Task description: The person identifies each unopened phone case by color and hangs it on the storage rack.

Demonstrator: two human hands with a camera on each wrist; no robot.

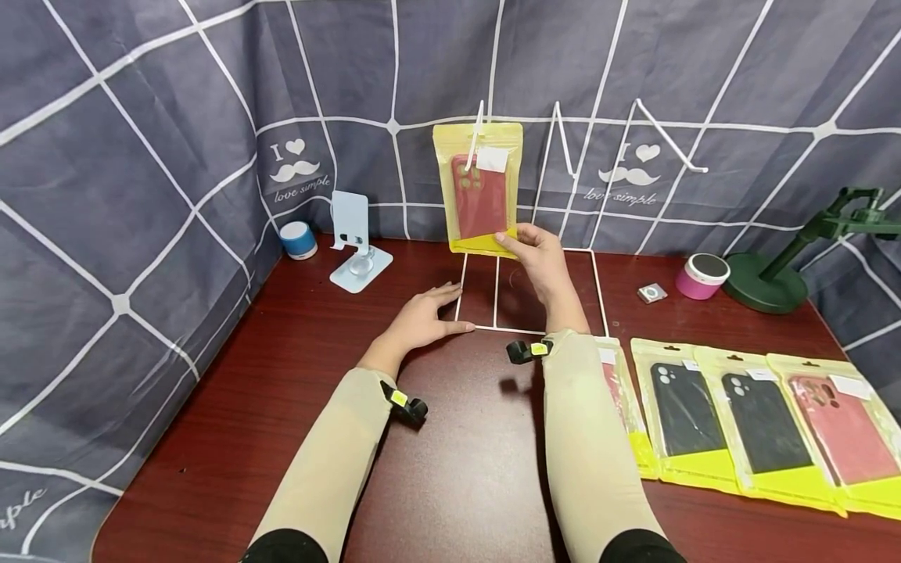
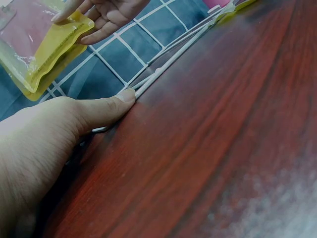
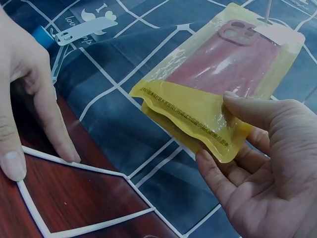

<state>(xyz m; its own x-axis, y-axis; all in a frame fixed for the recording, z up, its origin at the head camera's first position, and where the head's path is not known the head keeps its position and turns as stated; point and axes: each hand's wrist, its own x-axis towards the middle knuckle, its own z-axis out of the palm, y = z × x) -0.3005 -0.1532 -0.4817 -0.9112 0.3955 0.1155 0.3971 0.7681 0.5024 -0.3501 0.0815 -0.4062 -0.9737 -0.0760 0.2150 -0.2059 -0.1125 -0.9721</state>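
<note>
My right hand (image 1: 542, 262) pinches the lower right corner of a clear and yellow packet holding a red phone case (image 1: 482, 199), thumb in front and fingers behind. The packet stands upright at the left prong (image 1: 475, 137) of a white wire display rack (image 1: 599, 293), and that prong overlaps its top part in the head view. My left hand (image 1: 425, 317) lies at the front left corner of the rack's base. Its thumb and a straight finger touch the white rods, as the right wrist view shows; the thumb (image 2: 111, 110) is also on the rod in the left wrist view.
Several packaged phone cases (image 1: 763, 422), black and red, lie overlapping at the right. Behind them are a pink speaker (image 1: 697, 285), a small silver gadget (image 1: 651, 292) and a dark green stand (image 1: 763, 285). A phone stand (image 1: 352, 223) and blue speaker (image 1: 299, 244) are at back left.
</note>
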